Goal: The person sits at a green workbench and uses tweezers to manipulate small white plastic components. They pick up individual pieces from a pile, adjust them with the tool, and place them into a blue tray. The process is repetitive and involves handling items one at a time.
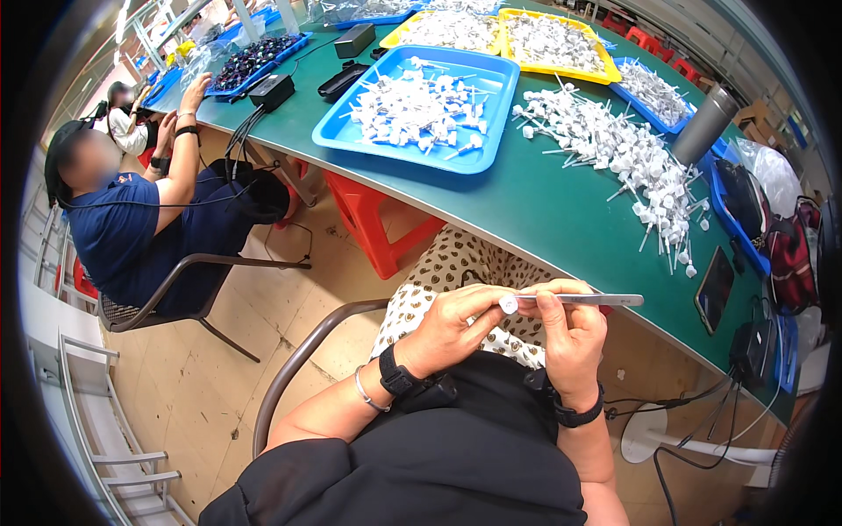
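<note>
Lower centre of frame: left hand (452, 326) pinched on a small white cap piece (508, 303); right hand (570, 331) closed around metal tweezers (583, 300), their tip touching the cap. Both held above the lap, off the green table (535, 206). Upper centre: blue tray (351, 131) of white parts; loose heap of white parts (627, 158) at upper right. Left: seated co-worker (140, 219).

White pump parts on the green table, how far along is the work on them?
Done: cannot tell, though the blue tray holds many parts. In hand: left hand holds one white cap, right hand works it with tweezers. Left: a loose pile on the table.
</note>
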Motion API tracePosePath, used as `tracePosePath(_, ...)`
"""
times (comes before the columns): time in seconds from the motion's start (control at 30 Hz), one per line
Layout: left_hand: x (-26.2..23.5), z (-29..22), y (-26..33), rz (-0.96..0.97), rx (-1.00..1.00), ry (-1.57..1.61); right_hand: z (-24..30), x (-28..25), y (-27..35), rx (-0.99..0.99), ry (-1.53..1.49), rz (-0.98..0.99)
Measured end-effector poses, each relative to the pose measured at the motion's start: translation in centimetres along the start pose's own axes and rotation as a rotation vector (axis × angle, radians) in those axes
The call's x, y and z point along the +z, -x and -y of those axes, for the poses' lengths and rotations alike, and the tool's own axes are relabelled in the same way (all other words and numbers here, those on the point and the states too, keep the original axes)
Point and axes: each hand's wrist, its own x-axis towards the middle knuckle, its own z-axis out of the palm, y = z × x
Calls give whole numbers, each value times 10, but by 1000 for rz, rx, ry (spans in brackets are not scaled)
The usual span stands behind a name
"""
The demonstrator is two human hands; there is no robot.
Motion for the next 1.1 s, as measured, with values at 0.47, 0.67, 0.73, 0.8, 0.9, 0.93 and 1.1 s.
tracePosePath(0.47,2,1,0,-17,16,4,4,4,1,36,-13,-33)
tracePosePath(0.67,2,-1,-1,20,6,25,3,-1,-2,-83,193,51)
tracePosePath(0.73,3,-1,-2,25,7,23,1,-4,-2,-128,255,81)
tracePosePath(0.8,3,1,-2,24,19,-3,3,-7,-4,-214,384,127)
tracePosePath(0.9,3,2,-2,30,10,-7,7,-8,-5,-176,388,156)
tracePosePath(0.93,2,2,-1,33,2,-3,8,-8,-5,-136,357,160)
tracePosePath(1.1,1,4,-3,-6,10,-13,3,-3,-2,12,36,31)
